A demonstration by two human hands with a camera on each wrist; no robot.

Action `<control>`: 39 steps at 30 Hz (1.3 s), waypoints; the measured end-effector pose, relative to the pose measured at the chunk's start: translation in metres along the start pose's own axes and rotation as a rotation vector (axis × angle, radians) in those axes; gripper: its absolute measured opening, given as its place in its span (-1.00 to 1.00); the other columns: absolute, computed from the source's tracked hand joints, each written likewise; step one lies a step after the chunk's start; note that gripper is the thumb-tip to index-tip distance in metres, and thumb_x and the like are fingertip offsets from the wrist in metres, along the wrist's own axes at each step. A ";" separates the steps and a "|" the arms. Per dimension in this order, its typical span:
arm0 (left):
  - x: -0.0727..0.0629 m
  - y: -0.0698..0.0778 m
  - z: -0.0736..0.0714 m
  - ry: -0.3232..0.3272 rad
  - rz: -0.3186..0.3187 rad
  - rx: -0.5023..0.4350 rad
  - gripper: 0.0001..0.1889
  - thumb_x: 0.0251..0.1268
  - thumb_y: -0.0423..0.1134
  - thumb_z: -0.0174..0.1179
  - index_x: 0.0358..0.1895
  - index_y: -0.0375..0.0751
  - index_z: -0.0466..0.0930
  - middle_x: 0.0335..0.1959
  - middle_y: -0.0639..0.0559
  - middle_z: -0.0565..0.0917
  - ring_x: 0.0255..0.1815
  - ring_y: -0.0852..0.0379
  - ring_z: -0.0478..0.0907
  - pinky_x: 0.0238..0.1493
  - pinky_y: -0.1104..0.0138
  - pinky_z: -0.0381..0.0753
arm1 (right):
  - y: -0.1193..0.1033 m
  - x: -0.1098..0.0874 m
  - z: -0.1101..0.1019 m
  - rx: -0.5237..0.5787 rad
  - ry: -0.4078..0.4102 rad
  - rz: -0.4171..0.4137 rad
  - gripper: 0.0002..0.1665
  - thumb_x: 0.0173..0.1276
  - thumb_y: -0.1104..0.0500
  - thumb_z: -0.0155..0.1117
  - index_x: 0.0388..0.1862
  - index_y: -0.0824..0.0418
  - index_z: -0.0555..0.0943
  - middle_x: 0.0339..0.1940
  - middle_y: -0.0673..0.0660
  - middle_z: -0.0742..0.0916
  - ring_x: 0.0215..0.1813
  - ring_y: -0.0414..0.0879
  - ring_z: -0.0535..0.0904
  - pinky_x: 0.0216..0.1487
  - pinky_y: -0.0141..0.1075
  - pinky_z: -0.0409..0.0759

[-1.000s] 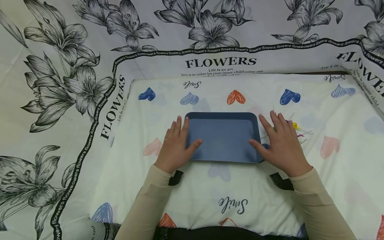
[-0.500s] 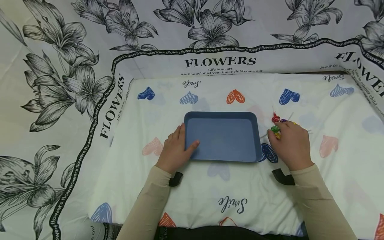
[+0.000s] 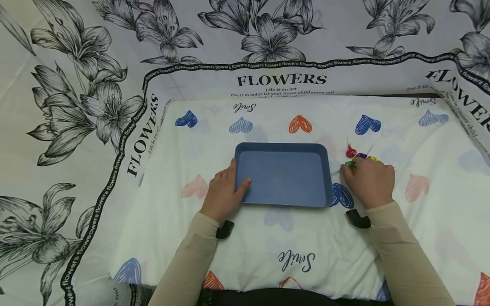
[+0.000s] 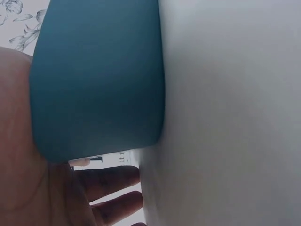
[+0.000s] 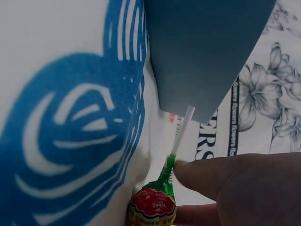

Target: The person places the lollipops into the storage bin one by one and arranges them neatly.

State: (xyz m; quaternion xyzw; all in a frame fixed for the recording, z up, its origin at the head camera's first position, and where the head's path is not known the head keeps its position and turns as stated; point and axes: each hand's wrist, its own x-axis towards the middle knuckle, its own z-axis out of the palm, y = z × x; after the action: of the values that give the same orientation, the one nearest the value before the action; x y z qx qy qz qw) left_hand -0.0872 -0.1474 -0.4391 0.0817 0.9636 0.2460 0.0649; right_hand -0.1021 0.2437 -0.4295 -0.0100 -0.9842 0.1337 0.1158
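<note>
A shallow blue-grey tray (image 3: 283, 174) lies on the white cloth. My left hand (image 3: 221, 191) rests against its left end, fingers fairly straight along the outside and thumb over the rim. In the left wrist view the palm (image 4: 23, 141) is against the tray's wall (image 4: 99, 80). Right of the tray, my right hand (image 3: 370, 182) pinches a green-wrapped lollipop (image 3: 350, 165) between thumb and finger. Up close it shows a red label, and its white stick (image 5: 183, 132) points toward the tray. A red lollipop (image 3: 350, 151) and a purple one (image 3: 361, 156) lie just beyond the fingers.
A bit of yellow wrapper (image 3: 373, 158) shows behind the right hand, which hides part of the lollipop pile. The cloth (image 3: 298, 246) is printed with hearts and the word Smile. Beyond it lies a flower-printed sheet (image 3: 268, 42).
My right hand has come down from spread fingers beside the tray onto the lollipops and closed on the green one. My left hand has slid slightly nearer along the tray's left end.
</note>
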 end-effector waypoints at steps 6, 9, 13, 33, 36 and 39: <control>0.000 -0.001 0.001 0.017 -0.008 -0.004 -0.08 0.63 0.31 -0.09 0.74 -0.22 -0.13 0.60 -0.30 0.31 0.61 -0.33 0.20 0.56 -0.21 0.17 | -0.006 0.006 -0.003 -0.013 -0.059 0.050 -0.55 0.47 0.02 0.34 -0.37 0.43 0.69 -0.65 0.32 0.66 -0.51 0.31 0.60 -0.36 0.19 0.39; 0.000 -0.001 0.003 0.024 -0.008 -0.010 -0.09 0.63 0.30 -0.07 0.74 -0.20 -0.11 0.59 -0.29 0.33 0.61 -0.32 0.21 0.56 -0.20 0.19 | -0.007 0.009 -0.005 -0.019 -0.087 0.064 -0.55 0.45 0.02 0.34 -0.48 0.38 0.63 -0.71 0.26 0.61 -0.54 0.27 0.58 -0.32 0.18 0.38; 0.000 -0.001 0.006 0.033 0.003 -0.009 -0.11 0.63 0.28 -0.06 0.73 -0.21 -0.09 0.57 -0.29 0.36 0.59 -0.33 0.24 0.55 -0.20 0.20 | -0.008 0.012 -0.004 -0.035 -0.132 0.067 -0.60 0.41 0.06 0.31 -0.50 0.34 0.58 -0.76 0.18 0.54 -0.59 0.22 0.51 -0.33 0.13 0.34; -0.003 -0.008 0.006 0.007 0.014 -0.073 -0.02 0.55 0.31 0.03 0.74 -0.17 -0.17 0.64 -0.14 0.30 0.64 -0.26 0.14 0.60 -0.18 0.05 | -0.044 0.008 -0.013 0.152 0.098 -0.039 -0.63 0.45 0.07 0.31 -0.11 0.39 0.78 -0.38 0.34 0.81 -0.47 0.20 0.64 -0.36 0.06 0.46; -0.004 -0.009 0.005 0.004 0.028 -0.073 0.03 0.52 0.38 0.02 0.74 -0.19 -0.17 0.64 -0.16 0.29 0.65 -0.28 0.14 0.59 -0.21 0.03 | -0.054 0.011 -0.019 0.246 0.026 -0.029 -0.60 0.50 0.03 0.31 -0.01 0.36 0.77 -0.27 0.32 0.83 -0.37 0.14 0.71 -0.39 -0.07 0.52; -0.004 -0.010 0.005 0.008 0.032 -0.077 0.04 0.51 0.40 0.00 0.74 -0.19 -0.17 0.65 -0.16 0.28 0.64 -0.28 0.14 0.59 -0.22 0.02 | -0.064 0.015 -0.023 0.312 -0.042 -0.030 -0.55 0.53 -0.04 0.30 0.06 0.33 0.76 -0.21 0.29 0.83 -0.26 0.12 0.74 -0.34 -0.11 0.57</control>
State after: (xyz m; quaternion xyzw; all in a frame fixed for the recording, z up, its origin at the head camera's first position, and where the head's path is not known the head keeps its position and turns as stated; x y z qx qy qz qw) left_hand -0.0837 -0.1546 -0.4482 0.0937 0.9523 0.2841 0.0600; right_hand -0.1105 0.1885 -0.3870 0.0254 -0.9536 0.2836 0.0975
